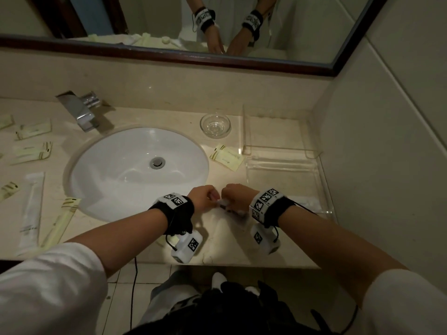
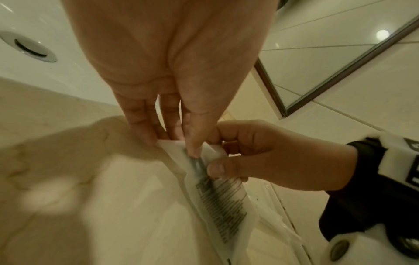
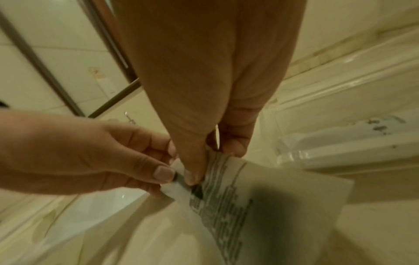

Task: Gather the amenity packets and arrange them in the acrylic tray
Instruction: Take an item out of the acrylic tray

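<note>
Both hands meet over the counter's front, just right of the sink. My left hand [image 1: 205, 197] and right hand [image 1: 235, 195] pinch the top end of a white translucent packet [image 1: 223, 204] with a dark comb inside. In the left wrist view the comb packet [image 2: 222, 206] hangs down from the left fingertips [image 2: 192, 150] and the right thumb [image 2: 215, 168]. The right wrist view shows the same packet [image 3: 226, 206] held by both hands. The clear acrylic tray [image 1: 316, 187] lies to the right by the wall; a white packet [image 1: 307, 204] lies at its near end. A pale yellow packet [image 1: 226, 157] lies left of the tray.
Several pale yellow packets [image 1: 32, 130] and a long white packet [image 1: 32, 209] lie left of the white sink [image 1: 116, 165]. A chrome faucet [image 1: 82, 110] stands behind it. A glass dish [image 1: 215, 125] and an upright acrylic holder [image 1: 244, 126] sit at the back right. A mirror runs above.
</note>
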{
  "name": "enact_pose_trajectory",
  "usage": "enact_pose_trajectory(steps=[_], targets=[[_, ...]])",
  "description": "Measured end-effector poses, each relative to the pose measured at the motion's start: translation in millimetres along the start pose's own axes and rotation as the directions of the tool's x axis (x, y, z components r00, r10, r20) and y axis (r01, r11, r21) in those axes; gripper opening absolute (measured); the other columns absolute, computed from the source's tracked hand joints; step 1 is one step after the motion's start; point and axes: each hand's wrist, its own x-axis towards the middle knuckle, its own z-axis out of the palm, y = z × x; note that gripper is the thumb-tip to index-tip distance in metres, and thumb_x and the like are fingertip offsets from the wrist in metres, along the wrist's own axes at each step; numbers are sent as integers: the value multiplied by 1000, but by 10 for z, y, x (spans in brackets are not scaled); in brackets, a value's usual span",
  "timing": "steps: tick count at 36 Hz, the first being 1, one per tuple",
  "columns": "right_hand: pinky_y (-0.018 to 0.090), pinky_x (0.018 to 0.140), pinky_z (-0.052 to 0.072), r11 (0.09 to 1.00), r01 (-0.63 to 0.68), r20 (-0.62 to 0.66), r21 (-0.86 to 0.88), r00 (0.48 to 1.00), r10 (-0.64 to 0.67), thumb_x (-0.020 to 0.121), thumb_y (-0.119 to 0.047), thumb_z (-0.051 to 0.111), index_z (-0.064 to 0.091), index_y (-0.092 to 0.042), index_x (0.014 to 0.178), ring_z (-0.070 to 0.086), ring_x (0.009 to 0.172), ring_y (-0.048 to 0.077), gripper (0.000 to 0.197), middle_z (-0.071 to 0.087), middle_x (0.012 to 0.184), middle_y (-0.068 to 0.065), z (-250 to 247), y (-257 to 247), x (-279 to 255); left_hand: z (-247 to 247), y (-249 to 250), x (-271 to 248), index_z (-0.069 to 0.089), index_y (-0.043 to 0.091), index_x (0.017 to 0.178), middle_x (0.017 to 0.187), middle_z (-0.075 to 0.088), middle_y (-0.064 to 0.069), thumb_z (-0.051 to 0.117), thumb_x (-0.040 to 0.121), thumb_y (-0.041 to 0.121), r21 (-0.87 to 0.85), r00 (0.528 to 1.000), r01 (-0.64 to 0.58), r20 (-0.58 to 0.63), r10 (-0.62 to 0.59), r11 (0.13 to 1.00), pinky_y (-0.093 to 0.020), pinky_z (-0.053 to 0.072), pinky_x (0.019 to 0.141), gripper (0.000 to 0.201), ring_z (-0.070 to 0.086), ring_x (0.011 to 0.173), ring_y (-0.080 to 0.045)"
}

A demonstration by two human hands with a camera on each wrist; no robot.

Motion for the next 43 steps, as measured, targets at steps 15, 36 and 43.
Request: enact_pose_trajectory(steps=[15,36,43], targets=[[28,60,58,186,166,-232,968,870,434,88,1,54,46,-8,76,59,70,21,17,53,81,11,-235,452,-10,-187,433,103,53,14,111,100,61,-2,73,80,23,-454,997,-79,-48,64,887,-36,54,82,39,61,90,-18],[42,95,48,482,-42,-303,875,729,613,92,-24,56,35,-15,139,55,111,24,52,55,127,9,-22,1314,-494,-88,1081,613,43,12,105,104,49,-5,63,86,3,-403,979,-30,173,109,914,-24,58,61,29,56,93,-19],[45,96,47,547,-104,-287,830,762,580,96,-23,50,36,-19,137,57,104,30,44,55,111,10,91,1498,-672,25,1279,739,43,12,104,104,50,-6,61,86,-2,-441,940,66,328,92,895,-30,58,65,29,57,85,-16]])
